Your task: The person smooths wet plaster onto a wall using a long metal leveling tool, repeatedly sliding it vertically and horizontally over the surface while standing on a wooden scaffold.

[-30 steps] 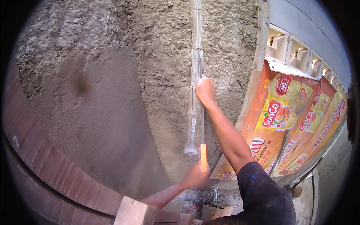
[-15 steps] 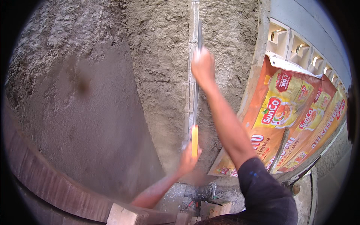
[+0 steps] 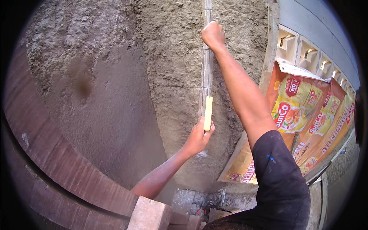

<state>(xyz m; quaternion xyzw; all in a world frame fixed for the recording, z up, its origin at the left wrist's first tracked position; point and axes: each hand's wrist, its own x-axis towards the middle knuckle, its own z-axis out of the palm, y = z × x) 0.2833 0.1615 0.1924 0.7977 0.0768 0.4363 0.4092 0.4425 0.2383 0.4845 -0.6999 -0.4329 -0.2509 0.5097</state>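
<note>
Rough wall (image 3: pixel 172 57), grey-brown mortar with a smoother, darker patch (image 3: pixel 119 111) at left, fills most of the view. At right hangs an orange and yellow sheet (image 3: pixel 318 96) printed with red-and-white lettering and food pictures, part of its writing legible though bent by the lens. Both hands and the bar (image 3: pixel 208 114) are higher along the pale strip (image 3: pixel 205 73) than 1 second ago. Grasping the bar's yellow lower end, the left hand (image 3: pixel 198 137) sits close against the wall. About the bar's upper length the right hand (image 3: pixel 214 35) is clenched, its fingers hiding that part. The bar lies lengthwise along the strip. Vent blocks (image 3: pixel 308 53) line the upper right. Brown planks (image 3: pixel 73 165) curve across the lower left, a wooden block (image 3: pixel 149 214) at their end. The right arm and dark sleeve (image 3: pixel 281 168) cover part of the sheet.
</note>
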